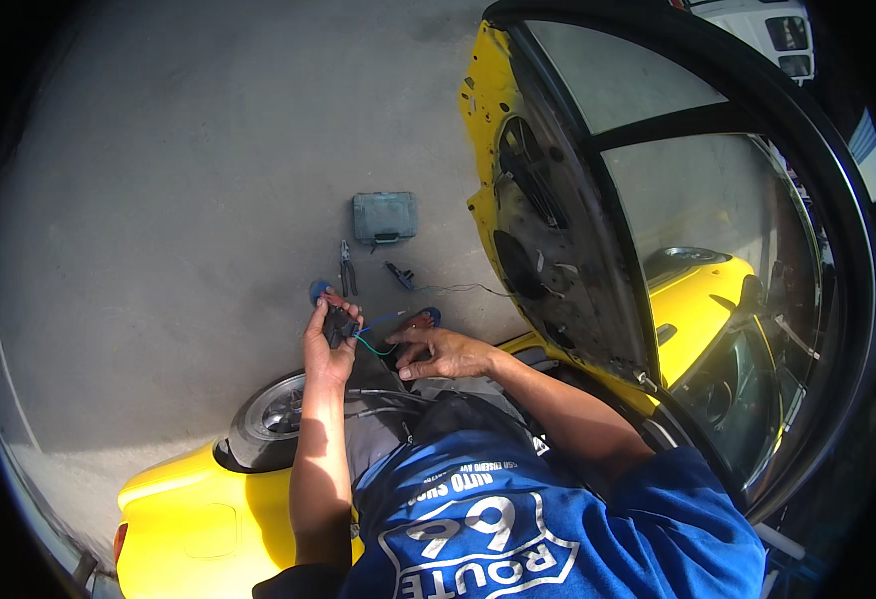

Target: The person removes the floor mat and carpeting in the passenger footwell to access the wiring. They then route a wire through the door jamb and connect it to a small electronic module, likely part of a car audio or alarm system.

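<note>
My left hand [330, 344] is closed around a small black plastic part [339, 324], held up in front of my knees. A blue wire [383, 320] and a green wire [372, 348] stick out of its right side. My right hand [443, 354] hovers just right of the part, its fingers bent and apart near the green wire's free end. Whether a fingertip touches that wire cannot be made out. Pliers [347, 268] lie on the ground beyond my left hand. Beside them is a small black part [399, 275] on thin wires that lead to the door.
A teal hard case [384, 217] lies on the grey concrete past the pliers. On the right stands an opened yellow car door [493, 120], its inner panel bare. The car's wheel [276, 411] and yellow body [198, 509] are at lower left. My shoes [425, 317] flank the work.
</note>
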Action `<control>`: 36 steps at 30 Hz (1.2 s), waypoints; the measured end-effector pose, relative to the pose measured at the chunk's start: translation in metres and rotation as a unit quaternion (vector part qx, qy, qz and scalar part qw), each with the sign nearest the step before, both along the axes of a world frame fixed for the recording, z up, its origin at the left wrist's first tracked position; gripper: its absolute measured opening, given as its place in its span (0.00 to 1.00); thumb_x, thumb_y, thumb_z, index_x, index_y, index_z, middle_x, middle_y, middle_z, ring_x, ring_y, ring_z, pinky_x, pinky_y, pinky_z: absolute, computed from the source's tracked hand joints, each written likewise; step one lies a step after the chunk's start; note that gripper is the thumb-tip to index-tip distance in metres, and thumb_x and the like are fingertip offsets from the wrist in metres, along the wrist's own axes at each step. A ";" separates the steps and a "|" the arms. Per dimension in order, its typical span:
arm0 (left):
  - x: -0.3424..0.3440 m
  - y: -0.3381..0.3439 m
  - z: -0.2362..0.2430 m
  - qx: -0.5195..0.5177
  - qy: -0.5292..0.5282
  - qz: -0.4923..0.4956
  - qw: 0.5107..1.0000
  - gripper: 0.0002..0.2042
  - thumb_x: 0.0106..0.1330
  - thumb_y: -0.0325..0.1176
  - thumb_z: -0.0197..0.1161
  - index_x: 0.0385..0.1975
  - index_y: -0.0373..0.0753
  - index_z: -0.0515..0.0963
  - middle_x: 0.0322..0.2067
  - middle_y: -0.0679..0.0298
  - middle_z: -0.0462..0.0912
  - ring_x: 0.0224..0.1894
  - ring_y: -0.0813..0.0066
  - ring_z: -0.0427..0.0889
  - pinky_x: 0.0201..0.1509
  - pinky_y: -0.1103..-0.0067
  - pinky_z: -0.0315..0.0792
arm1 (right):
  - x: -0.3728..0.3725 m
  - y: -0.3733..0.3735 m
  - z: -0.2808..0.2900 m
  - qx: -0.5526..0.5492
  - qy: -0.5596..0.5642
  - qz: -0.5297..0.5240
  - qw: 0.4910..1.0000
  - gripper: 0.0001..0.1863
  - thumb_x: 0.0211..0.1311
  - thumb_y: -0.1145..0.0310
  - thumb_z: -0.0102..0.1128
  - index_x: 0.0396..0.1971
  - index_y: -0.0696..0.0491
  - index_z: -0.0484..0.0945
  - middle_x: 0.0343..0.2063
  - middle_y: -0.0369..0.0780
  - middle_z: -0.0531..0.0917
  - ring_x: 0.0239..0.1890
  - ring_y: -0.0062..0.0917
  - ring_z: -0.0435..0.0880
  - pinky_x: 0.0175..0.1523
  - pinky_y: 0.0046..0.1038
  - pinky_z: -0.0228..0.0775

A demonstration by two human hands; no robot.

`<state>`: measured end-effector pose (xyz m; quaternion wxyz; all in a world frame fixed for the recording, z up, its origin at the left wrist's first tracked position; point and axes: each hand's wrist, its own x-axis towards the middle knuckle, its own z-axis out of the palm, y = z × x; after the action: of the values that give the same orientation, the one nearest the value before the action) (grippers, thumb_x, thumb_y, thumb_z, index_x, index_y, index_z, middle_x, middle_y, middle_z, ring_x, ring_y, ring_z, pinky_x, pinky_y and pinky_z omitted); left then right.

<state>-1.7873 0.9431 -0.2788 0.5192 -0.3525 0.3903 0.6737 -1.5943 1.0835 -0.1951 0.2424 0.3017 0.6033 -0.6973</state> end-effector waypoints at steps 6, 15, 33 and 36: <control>0.039 -0.037 -0.081 -0.067 -0.089 -0.017 0.994 0.14 0.75 0.44 0.63 0.45 0.38 0.77 0.36 0.58 0.85 0.43 0.63 0.87 0.50 0.67 0.83 | -0.015 -0.024 -0.036 0.046 -0.088 0.055 0.993 0.22 0.68 0.52 0.67 0.46 0.57 0.85 0.38 0.48 0.89 0.44 0.39 0.88 0.51 0.38 0.76; 0.116 -0.031 -0.165 -0.112 -0.080 0.068 0.988 0.14 0.74 0.44 0.64 0.49 0.42 0.76 0.39 0.60 0.87 0.42 0.65 0.88 0.50 0.71 0.82 | 0.018 -0.014 -0.145 0.058 -0.107 0.225 0.967 0.19 0.66 0.56 0.66 0.47 0.56 0.84 0.40 0.50 0.88 0.47 0.41 0.87 0.55 0.37 0.76; 0.211 0.051 -0.415 -0.308 0.312 -0.537 0.721 0.20 0.67 0.37 0.64 0.58 0.42 0.80 0.56 0.52 0.83 0.58 0.53 0.83 0.65 0.61 0.75 | 0.190 0.161 -0.603 0.328 -0.274 0.371 0.825 0.17 0.58 0.67 0.59 0.44 0.57 0.88 0.51 0.56 0.85 0.56 0.45 0.86 0.60 0.42 0.79; 0.237 0.073 -0.422 -0.222 0.262 -0.661 0.667 0.19 0.67 0.38 0.60 0.54 0.41 0.85 0.60 0.50 0.82 0.63 0.53 0.80 0.68 0.66 0.72 | 0.211 0.151 -0.633 0.303 -0.290 0.382 0.823 0.19 0.59 0.64 0.61 0.48 0.57 0.87 0.52 0.58 0.84 0.57 0.46 0.85 0.60 0.44 0.78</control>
<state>-1.5500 1.0157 -0.7007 0.6113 0.0839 0.7789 0.1123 -1.3828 1.2344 -0.8279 0.5499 0.2937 0.7529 -0.2108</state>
